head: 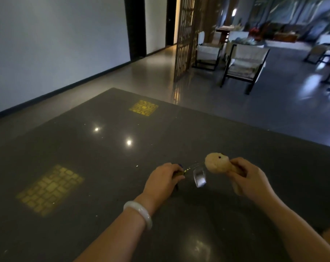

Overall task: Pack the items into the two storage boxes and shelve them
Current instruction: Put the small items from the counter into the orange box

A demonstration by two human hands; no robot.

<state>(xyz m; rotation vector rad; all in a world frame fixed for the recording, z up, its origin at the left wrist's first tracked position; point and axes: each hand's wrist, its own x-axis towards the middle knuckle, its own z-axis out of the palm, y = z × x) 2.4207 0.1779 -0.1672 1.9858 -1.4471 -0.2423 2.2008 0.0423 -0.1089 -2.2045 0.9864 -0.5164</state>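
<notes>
- While both hands hang over the dark polished table (103,186), each one has something in it.
- The right hand (249,178) curls its fingers round the lower part of a tan plush toy (217,163); the toy's round head sticks out to the left of the fist, with a small dark dot on it.
- The left hand (162,180) closes over a small yellowish item (179,173) that is mostly hidden under the fingers, so what it is cannot be told.
- A clear plastic piece (199,177) sits between the two hands, just below the toy's head; whether it hangs from something or lies on the table is unclear.
- A white bangle (139,214) circles the left wrist.
- Two yellow patterned patches (50,190) glow in the tabletop, one near left and one farther back.
- White-cushioned chairs (243,63) with dark frames stand on the floor beyond the table, beside a wooden lattice screen (185,35).
</notes>
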